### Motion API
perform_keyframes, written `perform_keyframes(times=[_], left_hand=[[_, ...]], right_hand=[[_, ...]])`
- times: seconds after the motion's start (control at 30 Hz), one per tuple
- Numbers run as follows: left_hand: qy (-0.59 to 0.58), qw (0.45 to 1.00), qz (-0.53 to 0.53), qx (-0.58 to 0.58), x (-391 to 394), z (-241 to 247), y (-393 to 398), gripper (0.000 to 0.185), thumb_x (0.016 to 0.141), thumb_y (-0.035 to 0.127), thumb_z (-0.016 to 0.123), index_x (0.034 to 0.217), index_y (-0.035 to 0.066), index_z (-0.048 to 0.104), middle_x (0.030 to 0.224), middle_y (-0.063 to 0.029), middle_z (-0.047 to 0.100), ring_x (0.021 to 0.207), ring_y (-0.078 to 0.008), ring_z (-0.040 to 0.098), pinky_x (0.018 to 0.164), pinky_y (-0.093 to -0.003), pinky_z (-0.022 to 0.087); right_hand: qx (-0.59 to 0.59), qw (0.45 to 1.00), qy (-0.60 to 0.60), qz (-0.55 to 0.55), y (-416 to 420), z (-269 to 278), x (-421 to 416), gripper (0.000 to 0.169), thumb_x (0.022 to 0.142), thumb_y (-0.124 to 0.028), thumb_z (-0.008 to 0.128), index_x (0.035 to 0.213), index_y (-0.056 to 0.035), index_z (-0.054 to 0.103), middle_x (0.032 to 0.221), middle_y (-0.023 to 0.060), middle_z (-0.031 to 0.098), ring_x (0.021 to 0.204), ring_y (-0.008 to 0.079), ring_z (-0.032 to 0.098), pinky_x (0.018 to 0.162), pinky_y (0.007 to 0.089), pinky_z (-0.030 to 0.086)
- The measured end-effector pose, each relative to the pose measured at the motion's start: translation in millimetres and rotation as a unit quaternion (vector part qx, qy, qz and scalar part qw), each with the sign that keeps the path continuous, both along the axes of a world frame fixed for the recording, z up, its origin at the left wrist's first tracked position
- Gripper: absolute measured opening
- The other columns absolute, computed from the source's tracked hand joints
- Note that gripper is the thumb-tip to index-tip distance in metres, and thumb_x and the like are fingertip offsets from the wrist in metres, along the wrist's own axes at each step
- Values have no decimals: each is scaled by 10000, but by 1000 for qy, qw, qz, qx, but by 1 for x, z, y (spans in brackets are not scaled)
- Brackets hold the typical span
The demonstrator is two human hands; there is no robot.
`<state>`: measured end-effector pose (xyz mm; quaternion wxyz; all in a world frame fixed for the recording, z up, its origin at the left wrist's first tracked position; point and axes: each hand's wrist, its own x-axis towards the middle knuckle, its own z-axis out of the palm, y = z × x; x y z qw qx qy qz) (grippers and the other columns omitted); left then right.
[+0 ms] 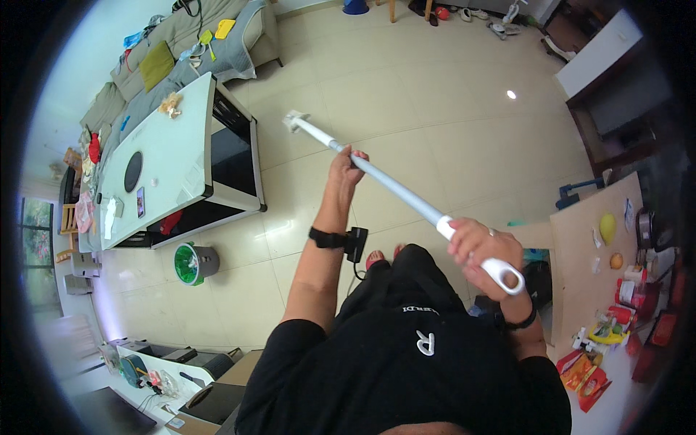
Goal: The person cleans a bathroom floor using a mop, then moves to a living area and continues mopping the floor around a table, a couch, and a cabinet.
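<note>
A long-handled mop (pixel 402 190) with a grey pole and white end sections slants across the view in front of me. My left hand (pixel 349 165) is wrapped around the pole near its lower white section. Close to the top, my right hand (pixel 485 253) grips the white handle, whose looped end (pixel 511 277) sticks out below the fingers. The off-white mop head (pixel 295 120) is at the far end, beside the coffee table (pixel 163 141). Whether it touches the tiled floor (pixel 375 109) I cannot tell.
Left of me stands a grey bin (pixel 208 263) with a green liner. A grey sofa (pixel 228 54) lies behind the coffee table. On my right is a wooden table (pixel 576 261) bearing fruit and packets. Several shoes (pixel 473 14) lie at the far wall.
</note>
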<state>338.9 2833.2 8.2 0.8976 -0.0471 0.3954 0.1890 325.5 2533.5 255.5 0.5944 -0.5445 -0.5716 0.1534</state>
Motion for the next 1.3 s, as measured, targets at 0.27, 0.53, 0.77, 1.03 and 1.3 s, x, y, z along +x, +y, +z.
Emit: perform_keyframes(times=[0.27,0.53,0.77,1.03,1.3], left_hand=[[78,992,-91,-37,70,-106,11,183,937,181,395,1018,31,328,762,-99,423,589,-206,447,527,-338,475],[94,982,-149,-63,158,-125,31,178,937,150,365,1034,8,316,838,-103,421,663,-203,465,613,-362,505],[83,952,-295,-8,222,-63,-22,198,930,125,364,1055,-18,309,856,-134,454,706,-234,511,662,-418,530],[-24,887,-453,-81,299,-63,-130,185,908,81,395,1052,-5,314,803,-129,480,681,-254,544,683,-468,537],[57,868,-486,-80,339,-77,-148,170,890,47,406,1029,-19,333,816,-150,461,681,-259,550,661,-486,536]], right_hand=[[-54,997,53,11,84,-25,63,166,671,76,569,670,-46,457,671,88,529,670,227,562,839,439,448],[-4,988,146,-48,107,-4,157,134,688,45,538,682,-50,444,668,85,522,665,210,537,831,469,443],[50,972,166,-157,47,6,221,189,838,-242,548,751,-96,465,654,81,523,627,199,523,785,481,427],[57,862,167,-476,3,24,200,169,760,-157,526,753,-70,382,623,69,414,641,204,451,835,482,377],[76,750,294,-587,-35,-6,209,86,784,-99,456,824,-27,434,771,128,502,912,342,539,1024,572,269]])
